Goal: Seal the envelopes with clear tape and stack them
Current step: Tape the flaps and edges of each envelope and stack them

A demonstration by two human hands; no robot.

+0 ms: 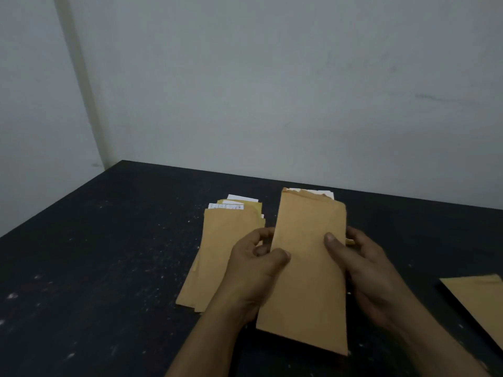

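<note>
brown envelope (pixel 307 268) held upright between left hand (pixel 255 270) and right hand (pixel 364 270), thumbs pinching its front.

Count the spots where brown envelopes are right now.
3: one envelope gripped by the left hand and right hand; a pile on the table beside it; a lone envelope at the right edge. The pile hides its number.

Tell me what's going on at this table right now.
A person grips a brown envelope by its sides, left hand and right hand, over a dark table. White paper pokes out of its open top, so it is not sealed yet. A pile of similar envelopes lies to its left, another envelope at the right edge of view. No tape shows.
</note>
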